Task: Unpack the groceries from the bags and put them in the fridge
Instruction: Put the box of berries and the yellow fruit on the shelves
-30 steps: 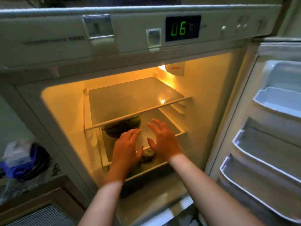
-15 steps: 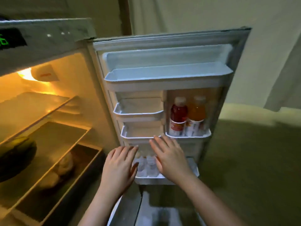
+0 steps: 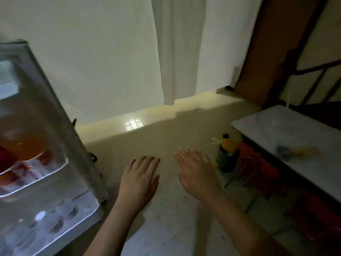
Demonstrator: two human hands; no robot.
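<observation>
My left hand (image 3: 139, 177) and my right hand (image 3: 197, 170) hover palm down over the beige floor, fingers spread, holding nothing. The open fridge door (image 3: 55, 137) fills the left edge, blurred. An orange drink bottle (image 3: 24, 146) and a red one (image 3: 5, 159) stand in its door shelf. The fridge's inside is out of view. No grocery bag can be made out clearly.
A white-topped table (image 3: 295, 143) stands at the right with a small grey object (image 3: 284, 151) on it. Below it are red stools (image 3: 258, 169) and a green and yellow bottle (image 3: 226, 154) on the floor. A white curtain (image 3: 177, 52) hangs on the far wall.
The view has swung right, from the fridge shelves past the door to the floor and table. Both hands stay empty and have come out of the fridge.
</observation>
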